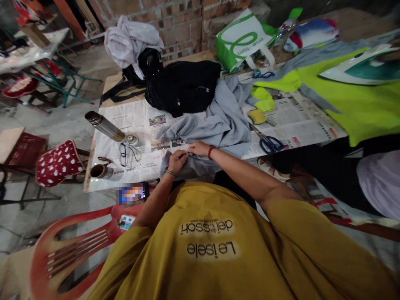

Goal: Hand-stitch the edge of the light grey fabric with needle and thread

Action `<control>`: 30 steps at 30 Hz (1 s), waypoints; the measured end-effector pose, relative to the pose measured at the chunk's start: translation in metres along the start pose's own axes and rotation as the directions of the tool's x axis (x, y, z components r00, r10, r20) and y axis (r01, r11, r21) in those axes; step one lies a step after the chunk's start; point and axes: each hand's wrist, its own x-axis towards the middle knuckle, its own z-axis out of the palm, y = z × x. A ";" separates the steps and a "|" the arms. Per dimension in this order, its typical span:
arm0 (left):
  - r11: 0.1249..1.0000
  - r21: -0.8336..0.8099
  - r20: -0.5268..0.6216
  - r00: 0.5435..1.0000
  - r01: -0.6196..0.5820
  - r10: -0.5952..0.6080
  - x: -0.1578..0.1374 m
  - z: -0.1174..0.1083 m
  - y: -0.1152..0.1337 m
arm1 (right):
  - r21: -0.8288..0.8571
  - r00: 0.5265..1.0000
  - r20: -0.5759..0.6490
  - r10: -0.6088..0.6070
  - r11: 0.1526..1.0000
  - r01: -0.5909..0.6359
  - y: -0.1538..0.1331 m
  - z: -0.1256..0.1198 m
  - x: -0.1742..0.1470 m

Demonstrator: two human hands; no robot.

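Observation:
A light grey cloth (215, 129) lies crumpled across the newspaper-covered table (142, 160), its near part bunched at the front edge. My left hand (177, 162) is closed, its fingertips pinching the cloth at that edge. My right hand (200, 149) meets it from the other side, fingers also pressed together on the cloth. Something small and pale shows between the fingertips, too small to name. Blue-handled scissors (271, 144) lie right of the cloth, beside a yellow sponge-like piece (257, 116). Eyeglasses (124, 155) rest to the left of my hands.
A steel flask (103, 125), its lid (131, 139) and a cup (100, 171) stand at the left. Behind are a black bag (184, 85) and a green-white bag (242, 39). An iron (359, 68) rests on yellow-green fabric (350, 104). A red chair (75, 237) stands near my left.

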 end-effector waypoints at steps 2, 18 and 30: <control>0.999 -0.023 -0.001 1.000 0.025 -0.025 0.001 -0.001 0.000 | -0.018 0.985 -0.158 -0.075 0.997 0.073 0.000 -0.011 0.001; 0.993 -0.060 0.025 0.995 0.099 -0.098 0.001 0.000 -0.005 | -0.345 0.891 -0.266 -0.369 0.899 0.270 0.025 0.043 -0.056; 0.994 -0.046 0.033 0.995 0.096 -0.095 0.003 0.000 -0.007 | -0.436 0.885 -0.240 -0.400 0.859 0.270 0.022 0.045 -0.037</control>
